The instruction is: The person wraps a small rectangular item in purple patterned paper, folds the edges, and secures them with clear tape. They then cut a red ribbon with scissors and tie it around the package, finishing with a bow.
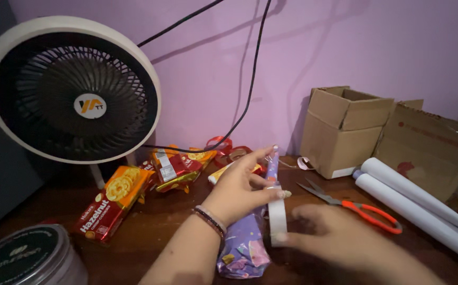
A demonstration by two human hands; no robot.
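Left hand (239,184): grip closed around the top of a cone-shaped parcel in purple patterned wrapping paper (245,243), thumb pressing a white roll of tape (277,219).
Right hand (340,237): blurred, fingertips pinching the roll's lower edge.
Parcel: centre of the dark wooden desk (150,232), tip toward 12 o'clock.
At 3 o'clock: orange-handled scissors (355,206), white paper rolls (419,203).
At 9 o'clock: red-orange biscuit packets (113,203).
At 10 o'clock: round white fan (70,89).
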